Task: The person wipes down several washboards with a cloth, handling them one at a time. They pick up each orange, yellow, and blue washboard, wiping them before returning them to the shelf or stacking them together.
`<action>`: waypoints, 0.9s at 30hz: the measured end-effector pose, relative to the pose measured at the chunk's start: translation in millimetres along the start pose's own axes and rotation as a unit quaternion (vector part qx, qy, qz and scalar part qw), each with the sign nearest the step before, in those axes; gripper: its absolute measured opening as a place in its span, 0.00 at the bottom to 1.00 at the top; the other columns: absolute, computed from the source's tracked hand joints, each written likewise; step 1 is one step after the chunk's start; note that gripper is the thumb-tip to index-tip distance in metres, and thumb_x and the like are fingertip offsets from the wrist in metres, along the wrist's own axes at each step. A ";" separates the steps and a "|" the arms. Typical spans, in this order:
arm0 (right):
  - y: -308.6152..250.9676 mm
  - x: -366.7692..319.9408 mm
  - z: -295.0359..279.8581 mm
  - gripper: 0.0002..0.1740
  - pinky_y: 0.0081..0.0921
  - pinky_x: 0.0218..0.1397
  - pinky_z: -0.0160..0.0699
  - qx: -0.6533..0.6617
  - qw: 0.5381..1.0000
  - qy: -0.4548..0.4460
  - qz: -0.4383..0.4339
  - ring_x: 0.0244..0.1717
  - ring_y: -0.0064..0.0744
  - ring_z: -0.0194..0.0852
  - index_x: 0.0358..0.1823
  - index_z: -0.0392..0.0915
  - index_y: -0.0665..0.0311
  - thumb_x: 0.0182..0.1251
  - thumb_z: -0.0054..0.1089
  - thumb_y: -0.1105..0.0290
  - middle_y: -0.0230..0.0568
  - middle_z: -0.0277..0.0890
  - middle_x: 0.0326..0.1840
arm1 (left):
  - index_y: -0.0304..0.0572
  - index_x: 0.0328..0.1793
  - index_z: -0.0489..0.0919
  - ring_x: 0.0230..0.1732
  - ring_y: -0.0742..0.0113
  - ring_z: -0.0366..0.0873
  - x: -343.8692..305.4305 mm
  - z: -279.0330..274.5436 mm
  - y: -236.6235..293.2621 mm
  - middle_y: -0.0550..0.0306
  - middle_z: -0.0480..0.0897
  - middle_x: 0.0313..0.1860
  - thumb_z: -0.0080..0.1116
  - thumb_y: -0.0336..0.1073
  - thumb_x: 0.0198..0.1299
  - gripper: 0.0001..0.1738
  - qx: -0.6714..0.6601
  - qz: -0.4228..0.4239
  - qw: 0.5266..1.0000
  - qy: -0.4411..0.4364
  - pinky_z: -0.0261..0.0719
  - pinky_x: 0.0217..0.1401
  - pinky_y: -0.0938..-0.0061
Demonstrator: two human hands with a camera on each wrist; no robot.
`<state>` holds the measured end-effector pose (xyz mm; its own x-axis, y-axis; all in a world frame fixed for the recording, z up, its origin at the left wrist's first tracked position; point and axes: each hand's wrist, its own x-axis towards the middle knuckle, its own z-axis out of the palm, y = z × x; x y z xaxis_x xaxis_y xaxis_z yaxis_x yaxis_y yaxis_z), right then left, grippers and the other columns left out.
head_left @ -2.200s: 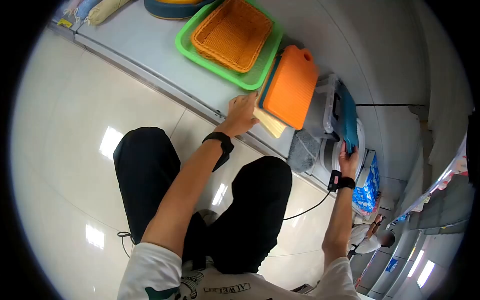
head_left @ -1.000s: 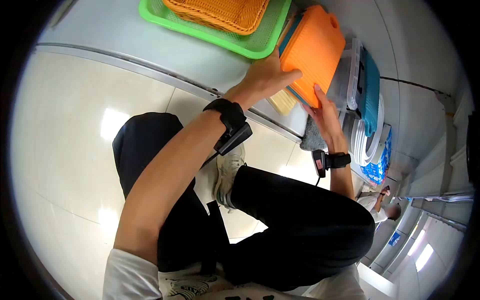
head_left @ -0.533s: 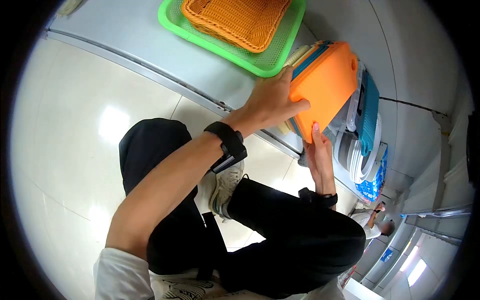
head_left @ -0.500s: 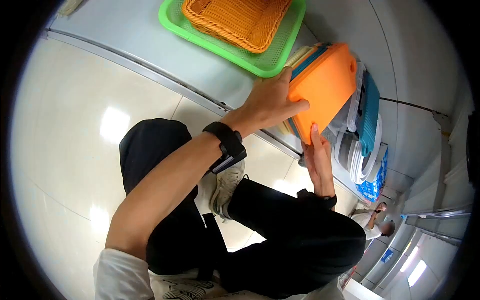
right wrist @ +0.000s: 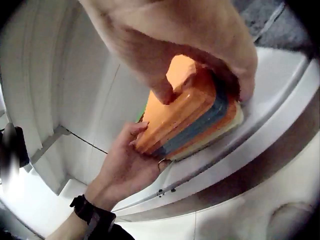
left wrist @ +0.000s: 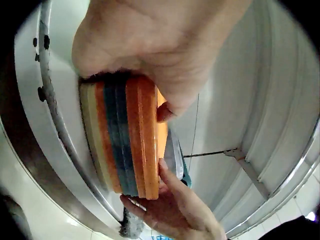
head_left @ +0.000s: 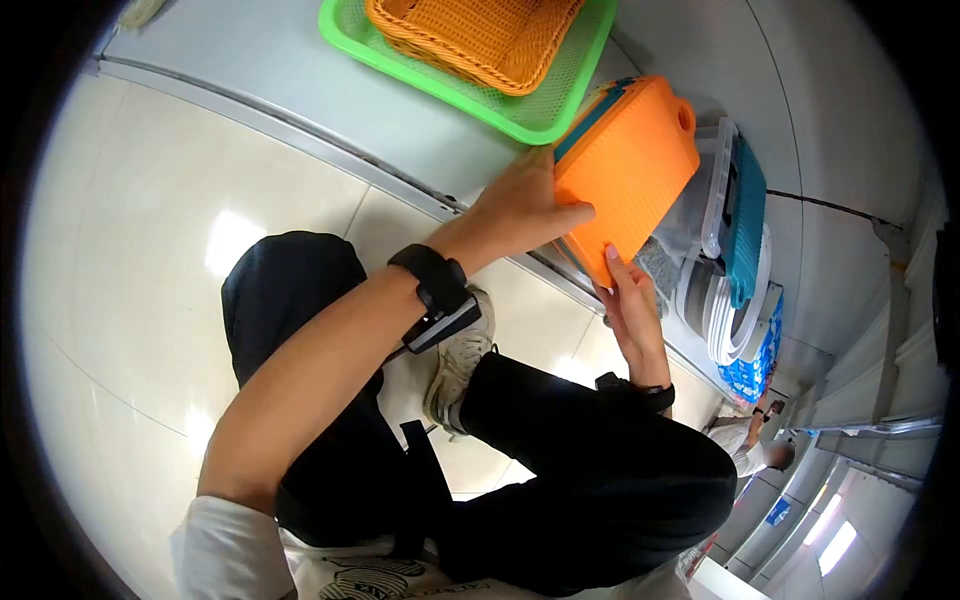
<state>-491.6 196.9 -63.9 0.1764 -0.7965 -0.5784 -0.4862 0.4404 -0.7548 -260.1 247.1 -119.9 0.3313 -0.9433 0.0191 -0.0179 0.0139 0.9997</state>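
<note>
Between both hands is a stack of cutting boards [head_left: 630, 165], orange on top with a ridged face and a handle hole at its far end. In the left wrist view the stacked edges [left wrist: 142, 140] show orange, dark teal, orange and cream layers. My left hand [head_left: 515, 205] grips the stack's left near side, thumb over the orange face and fingers hidden below. At the near right corner my right hand [head_left: 633, 315] pinches the stack, thumb on top and fingers beneath, as the right wrist view also shows.
Left of the boards, a green basket [head_left: 440, 92] holds an orange woven basket [head_left: 480, 50]. To their right stand a clear plastic box [head_left: 700, 195], a teal ridged item [head_left: 748, 225], white round ware [head_left: 722, 325] and a grey fluffy item [head_left: 655, 265]. The shelf edge [head_left: 250, 125] borders the tiled floor.
My right hand has left the teal item and taken hold of the boards. My left hand has moved from beside the stack to grip it. The cream board, earlier sticking out, is now mostly covered.
</note>
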 end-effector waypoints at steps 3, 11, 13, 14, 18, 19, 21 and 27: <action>-10.5 0.6 2.7 0.27 0.29 0.74 0.70 0.062 0.998 -0.009 -0.021 0.68 0.24 0.74 0.66 0.76 0.66 0.82 0.57 0.50 0.36 0.79 0.66 | 0.19 0.60 0.72 0.60 0.31 0.79 0.8 8.6 -4.9 0.24 0.80 0.55 0.65 0.44 0.54 0.35 -0.043 0.018 0.999 -0.014 0.77 0.65 0.51; -4.7 29.9 -66.3 0.35 0.29 0.77 0.64 0.060 0.997 0.006 -0.047 0.74 0.28 0.70 0.75 0.70 0.67 0.83 0.52 0.46 0.38 0.74 0.74 | 0.17 0.63 0.69 0.64 0.35 0.74 -28.8 58.5 -0.4 0.25 0.75 0.58 0.67 0.44 0.58 0.38 0.006 -0.007 0.996 -0.086 0.72 0.70 0.52; -5.8 28.8 -69.7 0.36 0.29 0.78 0.63 0.031 0.998 -0.015 -0.046 0.76 0.28 0.68 0.78 0.67 0.65 0.84 0.49 0.43 0.37 0.72 0.76 | 0.15 0.64 0.66 0.61 0.34 0.75 -30.8 56.8 8.1 0.24 0.73 0.61 0.69 0.47 0.59 0.41 0.065 -0.033 0.996 -0.051 0.73 0.69 0.51; -8.9 27.0 -69.2 0.37 0.30 0.78 0.64 0.020 0.999 -0.029 -0.033 0.76 0.29 0.68 0.78 0.66 0.65 0.84 0.48 0.42 0.37 0.71 0.77 | 0.15 0.64 0.66 0.61 0.34 0.75 -28.0 59.6 3.3 0.24 0.73 0.61 0.69 0.47 0.59 0.41 0.064 -0.034 0.996 -0.049 0.73 0.69 0.51; -20.6 50.6 -63.8 0.39 0.34 0.77 0.66 0.009 0.998 -0.028 -0.058 0.76 0.31 0.67 0.80 0.64 0.64 0.83 0.47 0.39 0.39 0.69 0.78 | 0.15 0.66 0.65 0.63 0.31 0.72 -1.4 66.6 -10.3 0.25 0.72 0.63 0.71 0.50 0.59 0.45 0.043 0.022 0.998 0.040 0.72 0.70 0.49; -24.2 54.6 -63.0 0.39 0.34 0.77 0.66 0.009 0.998 -0.027 -0.057 0.76 0.31 0.67 0.80 0.64 0.64 0.83 0.47 0.39 0.39 0.69 0.78 | 0.15 0.65 0.65 0.65 0.31 0.70 3.5 67.9 -11.3 0.25 0.71 0.64 0.72 0.51 0.59 0.45 0.022 0.019 0.999 0.045 0.71 0.71 0.48; -34.9 58.8 -58.1 0.38 0.34 0.76 0.68 0.069 0.995 -0.034 -0.058 0.75 0.30 0.69 0.78 0.66 0.65 0.82 0.50 0.41 0.40 0.72 0.76 | 0.15 0.67 0.65 0.66 0.30 0.69 7.8 67.4 -8.6 0.25 0.70 0.66 0.71 0.52 0.60 0.46 0.010 0.019 0.999 0.033 0.69 0.72 0.47; -37.1 70.0 -53.1 0.37 0.31 0.72 0.73 0.044 0.996 0.021 -0.071 0.68 0.32 0.77 0.73 0.70 0.72 0.81 0.56 0.45 0.42 0.77 0.71 | 0.16 0.74 0.63 0.68 0.31 0.67 8.4 64.4 -13.7 0.26 0.68 0.72 0.63 0.58 0.67 0.49 0.095 0.031 0.995 0.021 0.66 0.75 0.47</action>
<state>-506.7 102.8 -60.0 0.2016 -0.8690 -0.4519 -0.3811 0.3554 -0.8535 -317.9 217.7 -134.3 0.3635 -0.9277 0.0855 -0.2169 0.0049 0.9762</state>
